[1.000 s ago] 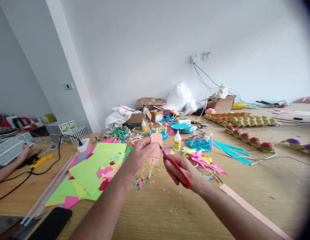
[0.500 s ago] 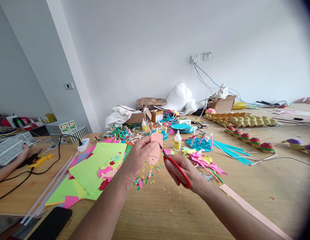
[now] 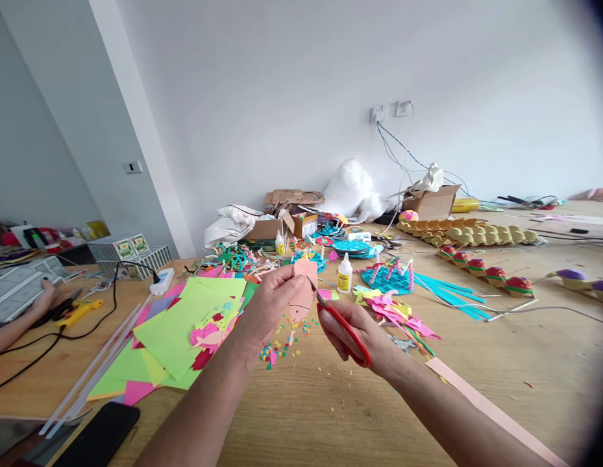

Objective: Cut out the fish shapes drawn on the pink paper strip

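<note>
Between the thumb and fingers of my left hand is a salmon-pink paper fish, with a drawn eye and a curved line near its lower end. My right hand grips red-handled scissors, and their blades touch the right edge of the paper. Fingers cover part of the paper and of the scissor handles. Below the paper, small coloured confetti dots lie scattered on the table. To the left, cut paper fish rest on green paper sheets.
A glue bottle stands behind my right hand. Blue paper strips and painted egg-carton pieces lie to the right. A phone is at the front left. Another person's hand holds a grey panelled object at far left.
</note>
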Tool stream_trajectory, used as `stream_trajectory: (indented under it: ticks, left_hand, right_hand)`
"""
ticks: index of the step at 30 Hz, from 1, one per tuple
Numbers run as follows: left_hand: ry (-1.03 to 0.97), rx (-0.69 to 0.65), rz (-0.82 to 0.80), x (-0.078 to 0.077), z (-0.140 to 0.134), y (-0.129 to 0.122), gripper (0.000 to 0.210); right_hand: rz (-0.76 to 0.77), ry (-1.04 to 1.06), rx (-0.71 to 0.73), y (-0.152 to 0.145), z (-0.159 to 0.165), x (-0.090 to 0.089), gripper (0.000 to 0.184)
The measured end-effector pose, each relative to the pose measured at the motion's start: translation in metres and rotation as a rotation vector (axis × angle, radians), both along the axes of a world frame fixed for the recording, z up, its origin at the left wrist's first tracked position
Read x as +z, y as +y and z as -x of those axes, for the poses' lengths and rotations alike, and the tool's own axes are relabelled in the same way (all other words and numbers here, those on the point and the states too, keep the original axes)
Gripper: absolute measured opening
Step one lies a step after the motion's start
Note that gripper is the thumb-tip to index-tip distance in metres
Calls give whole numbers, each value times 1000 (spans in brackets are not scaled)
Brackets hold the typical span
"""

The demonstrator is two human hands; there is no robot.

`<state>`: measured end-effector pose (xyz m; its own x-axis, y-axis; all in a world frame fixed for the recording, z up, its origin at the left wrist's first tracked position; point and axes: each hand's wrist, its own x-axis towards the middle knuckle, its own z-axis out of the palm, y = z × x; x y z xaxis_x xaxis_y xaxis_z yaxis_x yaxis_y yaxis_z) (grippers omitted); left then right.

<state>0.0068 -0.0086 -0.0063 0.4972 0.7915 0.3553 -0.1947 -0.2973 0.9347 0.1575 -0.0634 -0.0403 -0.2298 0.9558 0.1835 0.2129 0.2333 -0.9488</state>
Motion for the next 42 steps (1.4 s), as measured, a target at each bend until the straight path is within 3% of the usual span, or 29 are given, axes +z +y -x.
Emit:
stream_trajectory:
  ticks: [9, 16, 29, 42]
  left_hand:
    - [21, 60, 13, -2, 1, 1, 20]
    - [28, 13, -29, 0, 2, 1, 20]
    - [-18, -42, 68, 5, 1, -2, 21]
    - [31, 23, 61, 3, 4, 2, 22]
  right_hand:
    - [-7, 0, -6, 1, 1, 2, 49]
    - [-10, 17, -6, -1, 2, 5, 47]
    - [-35, -19, -13, 0, 1, 3, 45]
    - [-73, -114, -39, 1, 0, 3, 44]
